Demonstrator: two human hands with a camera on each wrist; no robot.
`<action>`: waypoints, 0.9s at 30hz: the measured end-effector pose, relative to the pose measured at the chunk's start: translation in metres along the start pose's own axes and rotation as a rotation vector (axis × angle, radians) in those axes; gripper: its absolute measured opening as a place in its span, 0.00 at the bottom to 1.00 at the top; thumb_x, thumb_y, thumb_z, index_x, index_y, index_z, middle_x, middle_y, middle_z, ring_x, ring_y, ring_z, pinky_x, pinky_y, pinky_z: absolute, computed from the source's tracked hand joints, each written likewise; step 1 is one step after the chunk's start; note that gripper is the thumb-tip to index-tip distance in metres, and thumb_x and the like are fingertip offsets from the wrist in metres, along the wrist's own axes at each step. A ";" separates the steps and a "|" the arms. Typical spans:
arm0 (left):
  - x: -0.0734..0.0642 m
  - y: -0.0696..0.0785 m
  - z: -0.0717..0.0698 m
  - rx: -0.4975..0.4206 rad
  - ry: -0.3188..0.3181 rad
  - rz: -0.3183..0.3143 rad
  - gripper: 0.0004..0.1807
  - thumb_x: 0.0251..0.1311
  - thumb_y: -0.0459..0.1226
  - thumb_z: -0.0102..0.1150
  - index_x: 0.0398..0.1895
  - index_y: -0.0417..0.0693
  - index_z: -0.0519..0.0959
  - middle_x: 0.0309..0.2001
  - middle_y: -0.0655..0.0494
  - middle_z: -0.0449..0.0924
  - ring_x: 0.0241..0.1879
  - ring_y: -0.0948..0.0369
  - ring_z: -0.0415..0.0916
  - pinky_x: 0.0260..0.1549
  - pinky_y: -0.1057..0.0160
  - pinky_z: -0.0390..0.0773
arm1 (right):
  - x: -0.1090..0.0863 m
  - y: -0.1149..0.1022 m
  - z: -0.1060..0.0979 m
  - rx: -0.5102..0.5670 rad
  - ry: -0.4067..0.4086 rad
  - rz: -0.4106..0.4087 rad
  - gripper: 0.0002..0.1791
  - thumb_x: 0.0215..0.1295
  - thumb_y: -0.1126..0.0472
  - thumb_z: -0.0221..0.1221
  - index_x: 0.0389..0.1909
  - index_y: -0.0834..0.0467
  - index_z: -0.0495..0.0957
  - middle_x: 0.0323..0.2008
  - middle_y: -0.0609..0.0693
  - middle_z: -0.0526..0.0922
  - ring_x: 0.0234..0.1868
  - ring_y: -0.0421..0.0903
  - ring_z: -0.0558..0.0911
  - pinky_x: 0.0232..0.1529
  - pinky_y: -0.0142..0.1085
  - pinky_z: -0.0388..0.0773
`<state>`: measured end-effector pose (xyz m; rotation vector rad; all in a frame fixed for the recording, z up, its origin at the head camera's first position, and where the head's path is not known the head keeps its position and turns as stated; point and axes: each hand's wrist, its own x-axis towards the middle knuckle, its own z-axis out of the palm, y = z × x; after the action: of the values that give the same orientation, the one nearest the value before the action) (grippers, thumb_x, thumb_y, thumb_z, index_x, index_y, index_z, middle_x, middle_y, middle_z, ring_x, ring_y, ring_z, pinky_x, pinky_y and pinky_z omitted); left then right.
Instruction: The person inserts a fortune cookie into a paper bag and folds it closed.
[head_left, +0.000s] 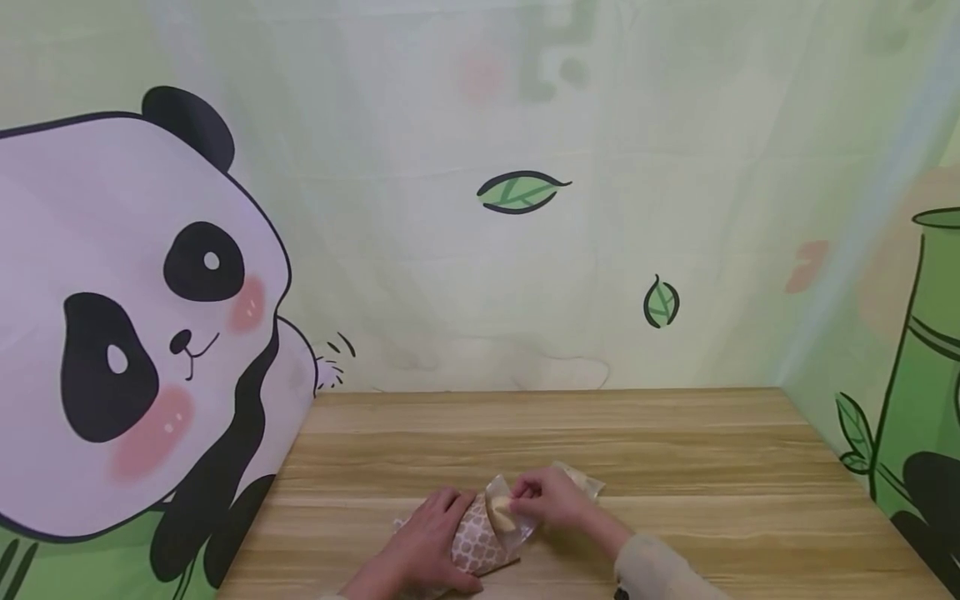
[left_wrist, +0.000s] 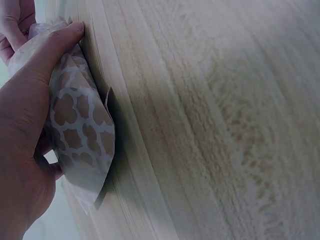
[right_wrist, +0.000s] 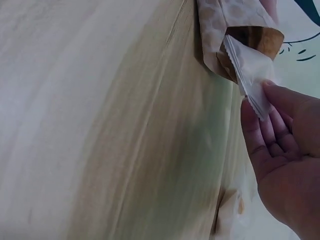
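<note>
A brown paper bag (head_left: 477, 540) with a white lattice pattern lies on its side on the wooden table, its mouth facing right. My left hand (head_left: 429, 537) grips the bag from the left, with fingers and thumb on either side, as the left wrist view of the patterned bag (left_wrist: 82, 130) also shows. Thumb and fingertips of my right hand (head_left: 557, 498) pinch the crimped end of a small translucent wrapped packet (right_wrist: 252, 67). The packet's other end lies inside the open bag mouth. Inside the wrapper a pale yellowish item shows in the head view.
Another clear wrapped packet (head_left: 583, 480) lies on the table (head_left: 675, 450) just behind my right hand. A backdrop (head_left: 420, 275) with a panda and leaves stands behind the table's far edge.
</note>
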<state>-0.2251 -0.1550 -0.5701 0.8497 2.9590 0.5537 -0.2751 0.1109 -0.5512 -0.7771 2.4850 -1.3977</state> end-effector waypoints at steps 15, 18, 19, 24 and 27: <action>0.000 0.000 0.003 -0.027 -0.020 0.012 0.67 0.36 0.65 0.82 0.81 0.48 0.63 0.66 0.54 0.70 0.64 0.56 0.70 0.66 0.49 0.77 | 0.007 -0.001 -0.013 -0.096 -0.070 -0.042 0.03 0.67 0.66 0.71 0.36 0.61 0.87 0.30 0.44 0.87 0.31 0.33 0.79 0.34 0.29 0.79; 0.000 0.000 0.006 -0.033 -0.017 0.002 0.68 0.37 0.65 0.81 0.82 0.51 0.62 0.66 0.55 0.70 0.63 0.57 0.70 0.64 0.50 0.78 | 0.008 0.000 -0.012 -0.105 -0.065 -0.068 0.02 0.67 0.66 0.71 0.36 0.61 0.87 0.31 0.45 0.87 0.31 0.32 0.79 0.35 0.29 0.79; 0.000 0.000 0.006 -0.034 -0.016 0.000 0.68 0.37 0.65 0.81 0.83 0.52 0.61 0.66 0.56 0.70 0.63 0.58 0.70 0.63 0.50 0.79 | 0.007 0.001 -0.011 -0.098 -0.060 -0.076 0.02 0.67 0.66 0.71 0.37 0.61 0.87 0.31 0.46 0.88 0.31 0.32 0.79 0.35 0.29 0.80; 0.000 0.002 0.005 -0.020 -0.007 -0.016 0.67 0.37 0.66 0.80 0.83 0.52 0.61 0.66 0.54 0.70 0.63 0.56 0.71 0.63 0.48 0.79 | 0.000 0.004 0.003 -0.040 -0.008 -0.048 0.03 0.67 0.65 0.71 0.37 0.60 0.87 0.32 0.46 0.88 0.32 0.34 0.80 0.36 0.29 0.80; 0.000 0.004 0.003 -0.014 -0.005 -0.028 0.67 0.38 0.66 0.80 0.82 0.52 0.62 0.68 0.52 0.71 0.65 0.53 0.71 0.65 0.45 0.77 | -0.005 0.004 0.012 -0.017 0.019 -0.003 0.04 0.67 0.61 0.72 0.37 0.58 0.88 0.33 0.44 0.87 0.33 0.34 0.80 0.35 0.29 0.80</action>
<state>-0.2228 -0.1513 -0.5719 0.8058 2.9538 0.5693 -0.2674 0.1067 -0.5617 -0.7754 2.5141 -1.3933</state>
